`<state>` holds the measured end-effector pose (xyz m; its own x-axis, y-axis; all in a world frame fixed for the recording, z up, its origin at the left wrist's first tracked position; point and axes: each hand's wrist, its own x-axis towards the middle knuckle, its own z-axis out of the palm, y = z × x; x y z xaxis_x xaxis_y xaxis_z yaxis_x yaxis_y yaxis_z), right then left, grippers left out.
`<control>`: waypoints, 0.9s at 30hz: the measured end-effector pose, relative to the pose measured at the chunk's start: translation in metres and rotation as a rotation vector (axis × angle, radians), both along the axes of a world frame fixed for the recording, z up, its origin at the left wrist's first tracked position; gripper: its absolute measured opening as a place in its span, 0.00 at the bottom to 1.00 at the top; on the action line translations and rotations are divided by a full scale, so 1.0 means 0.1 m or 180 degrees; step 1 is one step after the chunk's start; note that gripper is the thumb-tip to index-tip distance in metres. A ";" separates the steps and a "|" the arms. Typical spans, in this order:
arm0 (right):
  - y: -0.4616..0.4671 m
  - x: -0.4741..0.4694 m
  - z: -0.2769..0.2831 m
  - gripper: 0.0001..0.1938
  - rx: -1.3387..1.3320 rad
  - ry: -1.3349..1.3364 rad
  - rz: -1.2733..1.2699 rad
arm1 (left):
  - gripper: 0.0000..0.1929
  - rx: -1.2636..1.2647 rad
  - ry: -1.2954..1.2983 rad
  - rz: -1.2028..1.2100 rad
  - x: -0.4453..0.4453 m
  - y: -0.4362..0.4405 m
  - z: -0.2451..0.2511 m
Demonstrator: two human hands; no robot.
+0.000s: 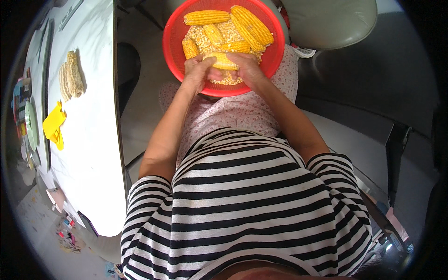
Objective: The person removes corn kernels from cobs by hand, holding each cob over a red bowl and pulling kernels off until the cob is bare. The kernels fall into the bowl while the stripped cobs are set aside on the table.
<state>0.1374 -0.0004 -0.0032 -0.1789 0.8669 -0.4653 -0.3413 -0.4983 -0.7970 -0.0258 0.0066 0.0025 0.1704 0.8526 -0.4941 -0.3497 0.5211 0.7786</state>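
Both of my hands grip one ear of yellow corn [221, 61] over the near part of a red plastic basket [171, 45]. My left hand [198, 71] holds its left end, thumb on top. At the right end is my right hand [247, 68], its thumb also pressed on the kernels. Loose corn kernels [196, 35] cover the basket's bottom. Several more ears lie on them: a long ear [206, 17] at the far side, a large ear [253, 24] at the right, and a short piece [190, 48] at the left wall.
To my left stands a white marble-patterned table [94, 140] with stripped corncobs [71, 75] and a yellow plastic item [55, 126] on it. A grey-green padded seat [329, 22] is beyond the basket at the right. The basket rests over my lap [238, 112].
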 end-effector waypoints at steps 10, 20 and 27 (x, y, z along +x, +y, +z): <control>0.00 -0.03 -0.07 0.15 0.0455 -0.0665 0.0246 | 0.08 -0.0495 -0.0246 0.0171 -0.03 0.08 0.01; 0.00 -0.07 -0.04 0.15 0.0268 -0.0773 0.0208 | 0.07 -0.0665 0.0141 0.0252 0.01 0.09 -0.04; 0.00 -0.03 -0.07 0.15 0.0212 -0.0523 0.0233 | 0.08 -0.0518 -0.0250 0.0121 -0.01 0.07 0.03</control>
<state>0.1348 -0.0003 -0.0103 -0.1690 0.8843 -0.4354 -0.1687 -0.4611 -0.8711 -0.0267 0.0138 0.0051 0.1830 0.7691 -0.6124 -0.4279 0.6231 0.6547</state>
